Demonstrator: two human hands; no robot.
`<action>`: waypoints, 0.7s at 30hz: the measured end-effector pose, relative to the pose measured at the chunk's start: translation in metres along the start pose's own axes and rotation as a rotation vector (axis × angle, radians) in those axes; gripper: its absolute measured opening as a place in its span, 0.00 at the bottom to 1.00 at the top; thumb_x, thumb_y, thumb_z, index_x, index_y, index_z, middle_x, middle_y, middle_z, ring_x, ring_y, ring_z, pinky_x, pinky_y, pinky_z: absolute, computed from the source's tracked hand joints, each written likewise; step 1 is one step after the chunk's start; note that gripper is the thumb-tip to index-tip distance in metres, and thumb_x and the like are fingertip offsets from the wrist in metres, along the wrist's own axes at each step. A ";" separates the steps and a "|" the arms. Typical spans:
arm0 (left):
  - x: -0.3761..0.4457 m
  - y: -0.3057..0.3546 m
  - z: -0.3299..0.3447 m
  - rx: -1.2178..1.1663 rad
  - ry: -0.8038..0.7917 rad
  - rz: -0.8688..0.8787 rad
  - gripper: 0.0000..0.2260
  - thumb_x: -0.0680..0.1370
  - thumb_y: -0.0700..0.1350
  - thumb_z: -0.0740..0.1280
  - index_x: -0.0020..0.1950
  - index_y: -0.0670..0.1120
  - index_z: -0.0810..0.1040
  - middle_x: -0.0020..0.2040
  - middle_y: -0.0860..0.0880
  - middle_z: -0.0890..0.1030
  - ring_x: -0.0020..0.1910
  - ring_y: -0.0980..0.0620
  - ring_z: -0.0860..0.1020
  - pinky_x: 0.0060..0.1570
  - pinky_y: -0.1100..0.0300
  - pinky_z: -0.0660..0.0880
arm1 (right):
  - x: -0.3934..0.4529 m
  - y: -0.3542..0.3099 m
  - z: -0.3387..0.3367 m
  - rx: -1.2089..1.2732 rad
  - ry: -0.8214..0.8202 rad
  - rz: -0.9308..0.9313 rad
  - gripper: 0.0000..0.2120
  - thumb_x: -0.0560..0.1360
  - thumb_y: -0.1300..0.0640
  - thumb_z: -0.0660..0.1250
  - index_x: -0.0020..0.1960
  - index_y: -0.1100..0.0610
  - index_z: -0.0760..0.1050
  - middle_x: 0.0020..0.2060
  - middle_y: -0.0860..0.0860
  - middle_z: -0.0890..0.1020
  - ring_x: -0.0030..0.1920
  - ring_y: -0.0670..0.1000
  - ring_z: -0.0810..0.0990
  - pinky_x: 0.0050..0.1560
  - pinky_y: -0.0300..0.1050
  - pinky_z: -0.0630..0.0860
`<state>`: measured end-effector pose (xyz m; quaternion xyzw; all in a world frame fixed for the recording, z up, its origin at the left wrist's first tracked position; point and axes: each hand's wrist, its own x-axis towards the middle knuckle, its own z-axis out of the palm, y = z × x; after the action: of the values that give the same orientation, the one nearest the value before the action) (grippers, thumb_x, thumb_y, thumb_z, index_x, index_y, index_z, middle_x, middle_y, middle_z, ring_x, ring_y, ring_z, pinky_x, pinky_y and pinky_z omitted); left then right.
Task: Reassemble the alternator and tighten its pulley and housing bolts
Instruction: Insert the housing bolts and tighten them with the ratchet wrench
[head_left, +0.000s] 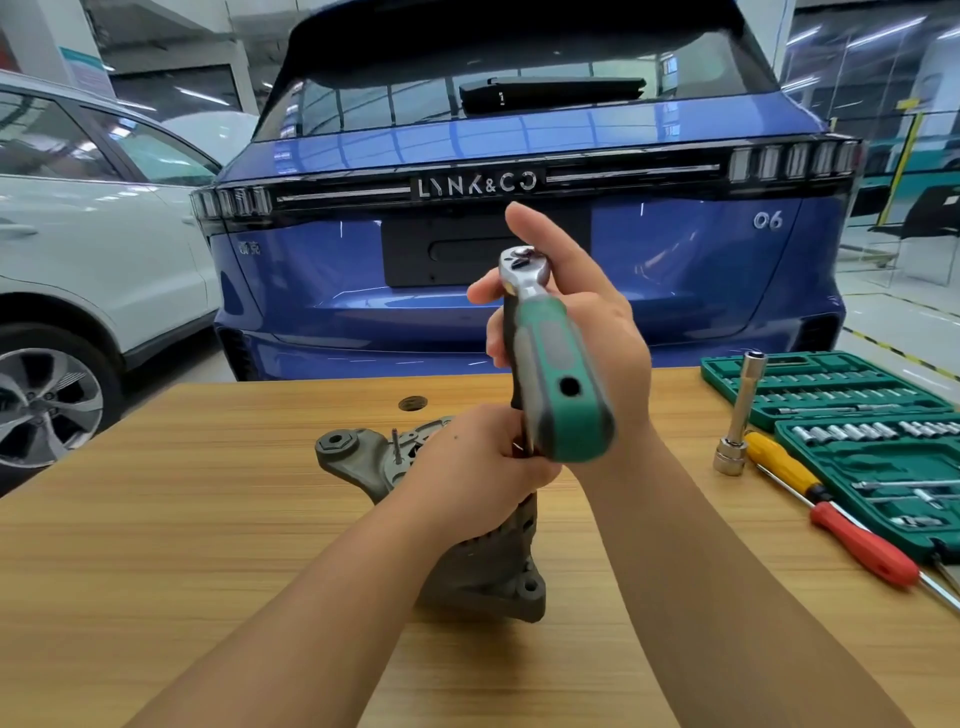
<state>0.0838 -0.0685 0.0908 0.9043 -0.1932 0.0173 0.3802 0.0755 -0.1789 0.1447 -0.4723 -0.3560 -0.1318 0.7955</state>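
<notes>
Down at the lower centre of the frame, my left hand (483, 467) is clamped over the top of the alternator (483, 561), fingers curled tight around something at its upper end; what exactly sits under them I can't make out. The grey housing stands on the wooden table (156, 519), one mounting ear poking out to the left of my knuckles and another down by the table surface at lower centre.

Just above, my right hand (582, 332) has the ratchet wrench (550, 358) by its neck, fingers wrapped round the upper part of the green handle, forefinger sticking up past the chrome head. The handle's butt end points down toward me, right beside my left hand.

Over at the right edge: a long socket (740, 415) standing upright, a yellow screwdriver (784, 465) and a red screwdriver (862, 543) lying by the open green socket set (872, 431).

Beyond the table, filling the upper frame, a blue car (519, 260), tail toward me; a white car (78, 260) at the left.
</notes>
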 end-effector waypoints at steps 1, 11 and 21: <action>-0.001 -0.001 0.000 0.007 0.006 -0.008 0.05 0.79 0.50 0.72 0.44 0.57 0.80 0.37 0.58 0.83 0.38 0.59 0.82 0.43 0.53 0.82 | 0.000 -0.003 0.000 0.042 -0.020 0.049 0.20 0.80 0.65 0.52 0.65 0.52 0.76 0.42 0.59 0.80 0.35 0.50 0.78 0.37 0.40 0.76; -0.004 0.007 -0.003 0.051 -0.022 0.039 0.05 0.81 0.49 0.69 0.45 0.56 0.81 0.41 0.54 0.84 0.40 0.56 0.81 0.43 0.57 0.79 | 0.002 -0.001 0.010 -0.345 0.352 0.043 0.10 0.75 0.51 0.73 0.48 0.57 0.78 0.30 0.46 0.72 0.30 0.44 0.67 0.31 0.39 0.67; -0.001 0.004 -0.001 0.001 0.010 0.007 0.05 0.81 0.49 0.70 0.47 0.58 0.80 0.39 0.55 0.84 0.35 0.55 0.82 0.41 0.55 0.82 | 0.005 0.006 -0.002 -0.264 0.126 -0.058 0.18 0.79 0.66 0.67 0.60 0.45 0.75 0.39 0.52 0.78 0.35 0.49 0.75 0.37 0.43 0.77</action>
<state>0.0820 -0.0702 0.0937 0.9037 -0.1944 0.0231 0.3807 0.0831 -0.1771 0.1433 -0.5531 -0.2984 -0.2300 0.7431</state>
